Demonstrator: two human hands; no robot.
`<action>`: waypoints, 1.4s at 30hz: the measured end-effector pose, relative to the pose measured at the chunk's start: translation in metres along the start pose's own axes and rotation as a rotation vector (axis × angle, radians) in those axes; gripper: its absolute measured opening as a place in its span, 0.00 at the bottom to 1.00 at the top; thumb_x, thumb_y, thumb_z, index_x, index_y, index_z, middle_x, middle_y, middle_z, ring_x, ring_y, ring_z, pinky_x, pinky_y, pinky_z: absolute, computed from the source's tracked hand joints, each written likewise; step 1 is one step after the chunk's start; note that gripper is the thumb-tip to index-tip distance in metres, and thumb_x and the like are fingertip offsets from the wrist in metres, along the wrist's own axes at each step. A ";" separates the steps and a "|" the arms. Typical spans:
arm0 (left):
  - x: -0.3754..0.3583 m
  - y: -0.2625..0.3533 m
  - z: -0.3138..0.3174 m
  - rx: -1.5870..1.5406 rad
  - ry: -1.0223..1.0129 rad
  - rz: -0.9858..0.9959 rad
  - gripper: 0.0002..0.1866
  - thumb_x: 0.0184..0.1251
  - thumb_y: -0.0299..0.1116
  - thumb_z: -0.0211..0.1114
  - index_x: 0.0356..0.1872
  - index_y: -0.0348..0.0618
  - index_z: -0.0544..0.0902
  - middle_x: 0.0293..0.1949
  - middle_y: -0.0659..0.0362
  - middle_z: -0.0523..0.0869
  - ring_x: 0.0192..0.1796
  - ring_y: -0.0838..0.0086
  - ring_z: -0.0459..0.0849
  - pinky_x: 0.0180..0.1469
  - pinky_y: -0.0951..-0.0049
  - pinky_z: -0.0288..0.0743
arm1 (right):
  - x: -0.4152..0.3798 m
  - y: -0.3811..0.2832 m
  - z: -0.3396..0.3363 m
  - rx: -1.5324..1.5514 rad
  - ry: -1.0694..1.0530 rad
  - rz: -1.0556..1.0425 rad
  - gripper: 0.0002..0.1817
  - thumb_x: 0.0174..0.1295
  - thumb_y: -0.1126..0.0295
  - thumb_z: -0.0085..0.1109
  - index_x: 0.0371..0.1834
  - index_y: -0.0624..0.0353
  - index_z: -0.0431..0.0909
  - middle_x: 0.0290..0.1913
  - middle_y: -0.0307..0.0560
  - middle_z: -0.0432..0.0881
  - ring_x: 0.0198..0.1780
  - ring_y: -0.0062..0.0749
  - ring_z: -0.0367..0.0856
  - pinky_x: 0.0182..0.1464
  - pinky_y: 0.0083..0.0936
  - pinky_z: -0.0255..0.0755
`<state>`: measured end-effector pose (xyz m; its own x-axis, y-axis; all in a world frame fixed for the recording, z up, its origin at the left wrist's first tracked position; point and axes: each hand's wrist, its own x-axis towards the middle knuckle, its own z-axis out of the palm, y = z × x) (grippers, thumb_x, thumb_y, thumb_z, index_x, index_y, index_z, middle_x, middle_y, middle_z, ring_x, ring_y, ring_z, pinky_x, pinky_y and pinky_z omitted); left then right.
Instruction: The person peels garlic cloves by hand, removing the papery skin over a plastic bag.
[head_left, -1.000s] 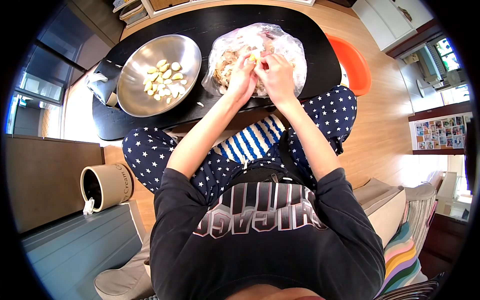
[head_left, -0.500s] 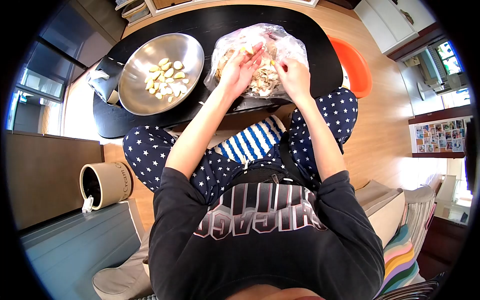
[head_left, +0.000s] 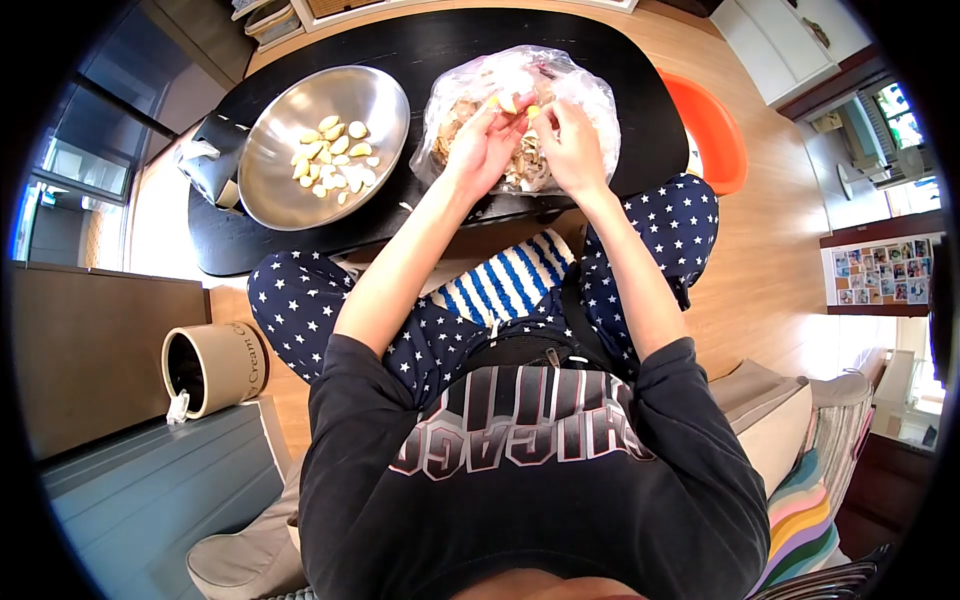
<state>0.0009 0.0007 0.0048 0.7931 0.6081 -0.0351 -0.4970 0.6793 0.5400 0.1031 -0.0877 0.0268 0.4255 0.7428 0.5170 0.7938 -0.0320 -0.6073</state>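
Here, both hands work over a clear plastic bag [head_left: 590, 90] on the black table [head_left: 420, 50].

The left hand [head_left: 480, 140] pinches a pale yellow garlic clove [head_left: 507, 102] at its fingertips, above the heap of papery skins [head_left: 520, 170] in the bag. The right hand [head_left: 572, 145] is just beside it, fingers closed on a smaller yellow piece [head_left: 533, 111] (what it is, I cannot tell). To the left of the bag sits a steel bowl [head_left: 375, 85] with peeled cloves [head_left: 333, 157] in it. An orange dish [head_left: 715, 125] lies beyond the table's right edge.

bowl [head_left: 290, 170]: silver | table [head_left: 420, 50]: black | trousers [head_left: 300, 310]: navy, white stars
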 end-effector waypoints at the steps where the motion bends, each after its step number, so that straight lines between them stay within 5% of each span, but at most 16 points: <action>1: 0.001 -0.001 -0.001 -0.012 -0.003 0.002 0.18 0.72 0.32 0.39 0.58 0.35 0.67 0.56 0.49 0.75 0.59 0.67 0.71 0.61 0.69 0.63 | 0.001 -0.001 0.001 0.000 0.000 0.000 0.07 0.57 0.70 0.54 0.29 0.64 0.74 0.29 0.49 0.76 0.34 0.40 0.75 0.39 0.32 0.68; 3: 0.002 -0.002 -0.002 -0.026 -0.005 0.008 0.18 0.72 0.32 0.39 0.57 0.34 0.67 0.56 0.48 0.74 0.59 0.66 0.71 0.62 0.68 0.63 | 0.003 -0.002 0.002 0.062 0.143 -0.239 0.07 0.55 0.71 0.58 0.32 0.63 0.77 0.29 0.47 0.78 0.33 0.36 0.76 0.39 0.27 0.70; 12: 0.005 -0.011 -0.008 -0.008 -0.010 0.065 0.14 0.71 0.28 0.45 0.54 0.36 0.68 0.52 0.50 0.75 0.55 0.66 0.75 0.59 0.64 0.69 | 0.001 -0.009 0.004 -0.111 0.130 -0.336 0.06 0.50 0.74 0.61 0.31 0.62 0.78 0.36 0.46 0.80 0.41 0.40 0.76 0.44 0.31 0.72; 25: -0.004 -0.017 -0.003 0.116 0.074 0.159 0.10 0.68 0.22 0.47 0.48 0.40 0.68 0.46 0.54 0.75 0.48 0.70 0.75 0.53 0.69 0.72 | -0.002 -0.020 0.006 -0.221 0.169 -0.372 0.06 0.43 0.79 0.62 0.25 0.62 0.74 0.30 0.46 0.77 0.36 0.40 0.74 0.38 0.31 0.71; 31: -0.009 -0.015 0.003 0.127 0.064 0.113 0.11 0.68 0.23 0.47 0.50 0.40 0.67 0.45 0.53 0.76 0.49 0.70 0.75 0.54 0.68 0.71 | -0.002 -0.012 0.004 -0.187 0.177 -0.306 0.05 0.44 0.77 0.62 0.24 0.63 0.75 0.26 0.47 0.76 0.32 0.38 0.76 0.36 0.30 0.72; 36: -0.004 -0.016 -0.003 0.024 0.000 0.037 0.13 0.70 0.26 0.46 0.53 0.38 0.66 0.48 0.52 0.75 0.52 0.68 0.74 0.58 0.65 0.68 | 0.001 -0.004 0.000 0.181 0.111 -0.030 0.04 0.51 0.76 0.60 0.29 0.64 0.77 0.26 0.45 0.79 0.27 0.25 0.79 0.32 0.19 0.72; 42: -0.011 -0.009 0.010 -0.140 0.008 -0.074 0.15 0.72 0.32 0.40 0.53 0.33 0.67 0.59 0.48 0.70 0.62 0.62 0.68 0.65 0.59 0.60 | -0.002 0.004 0.000 0.365 0.199 0.098 0.05 0.54 0.76 0.59 0.31 0.66 0.77 0.28 0.45 0.80 0.27 0.20 0.77 0.31 0.17 0.71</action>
<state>0.0002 -0.0160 0.0093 0.8267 0.5574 -0.0769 -0.4822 0.7723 0.4136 0.1051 -0.0892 0.0230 0.5949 0.6033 0.5311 0.5547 0.1700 -0.8145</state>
